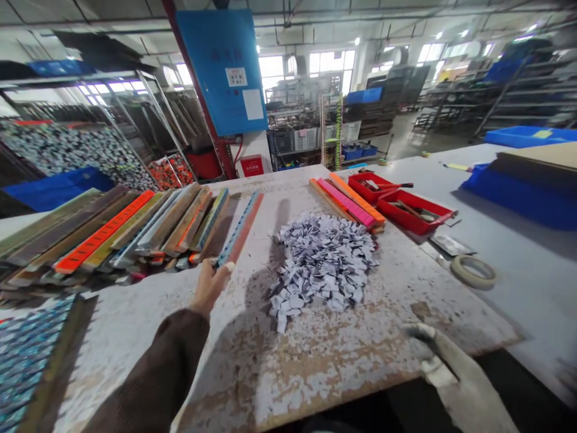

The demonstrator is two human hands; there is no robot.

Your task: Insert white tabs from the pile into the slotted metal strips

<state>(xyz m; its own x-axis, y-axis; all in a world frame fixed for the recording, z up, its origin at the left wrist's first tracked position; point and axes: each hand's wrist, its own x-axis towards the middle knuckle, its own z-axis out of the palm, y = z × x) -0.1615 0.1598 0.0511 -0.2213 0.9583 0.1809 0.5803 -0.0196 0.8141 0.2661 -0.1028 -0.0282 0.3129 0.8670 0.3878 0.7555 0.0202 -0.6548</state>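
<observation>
My bare left hand (211, 285) is closed around the near end of a long, narrow bar (240, 228). The bar has a light-blue face with dark marks and a reddish side, and it points away from me over the table. On my right hand (446, 368) is a pale work glove. That hand is near the table's front edge, its thumb and fingers apart with nothing between them. A heap of small white pieces (322, 264) lies on the worn board (315, 367), between my two hands.
Many similar bars (108, 231) lie in a row at left, with a panel of bluish pieces (33, 355) nearer me. Behind the heap lie pink and orange bars (347, 201). To the right are red trays (415, 211), a tape roll (472, 272) and a blue bin (518, 195).
</observation>
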